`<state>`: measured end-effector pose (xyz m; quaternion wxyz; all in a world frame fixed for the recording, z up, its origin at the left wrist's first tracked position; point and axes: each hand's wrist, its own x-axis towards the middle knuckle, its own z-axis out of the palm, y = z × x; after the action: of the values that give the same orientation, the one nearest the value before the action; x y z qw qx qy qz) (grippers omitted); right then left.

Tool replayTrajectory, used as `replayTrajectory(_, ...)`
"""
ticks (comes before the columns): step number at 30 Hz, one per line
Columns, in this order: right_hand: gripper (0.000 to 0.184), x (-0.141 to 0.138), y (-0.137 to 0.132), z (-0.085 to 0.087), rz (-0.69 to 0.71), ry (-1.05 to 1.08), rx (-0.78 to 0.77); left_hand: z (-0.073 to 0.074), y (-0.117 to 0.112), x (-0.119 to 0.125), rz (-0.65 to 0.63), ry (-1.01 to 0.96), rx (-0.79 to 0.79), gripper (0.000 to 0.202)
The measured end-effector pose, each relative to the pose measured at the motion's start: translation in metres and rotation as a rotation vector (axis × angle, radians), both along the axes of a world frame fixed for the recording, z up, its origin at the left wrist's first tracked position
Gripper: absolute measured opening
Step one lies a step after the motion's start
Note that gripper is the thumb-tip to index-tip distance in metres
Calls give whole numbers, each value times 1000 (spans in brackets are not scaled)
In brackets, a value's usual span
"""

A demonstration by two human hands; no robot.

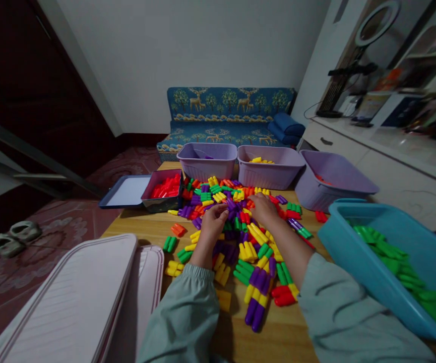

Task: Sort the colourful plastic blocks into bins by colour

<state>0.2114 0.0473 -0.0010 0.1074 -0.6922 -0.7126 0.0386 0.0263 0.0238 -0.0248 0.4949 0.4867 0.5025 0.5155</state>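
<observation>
A heap of plastic building blocks (236, 222) in red, yellow, green and purple spreads over the wooden table. My left hand (214, 219) is over the middle of the heap, thumb and fingers drawn together; I cannot make out what is between them. To its right, my right hand (263, 209) reaches into the far side of the heap. Its fingers bend down among the blocks, and what they grip is hidden. Nearer to me lies a joined purple and yellow block piece (257, 297), beside a red block (284, 296).
Behind the heap stand a lilac bin (207, 169), a second lilac bin (268, 176) with yellow blocks and a third (327, 189). A turquoise bin (338, 232) with green blocks is at right. Left are a box (161, 204) of red blocks and pale lids (77, 297).
</observation>
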Motion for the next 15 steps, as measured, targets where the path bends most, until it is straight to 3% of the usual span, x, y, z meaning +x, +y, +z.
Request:
replayTrajectory(5, 34, 6, 12, 7, -95, 103, 29, 1, -1, 0, 8, -15, 3, 25)
replayTrajectory(8, 36, 9, 31, 9, -127, 173, 53, 2, -2, 0, 6, -33, 9, 24)
replayTrajectory(15, 48, 9, 60, 1, 48, 194, 0, 3, -2, 0, 26, -39, -4, 21)
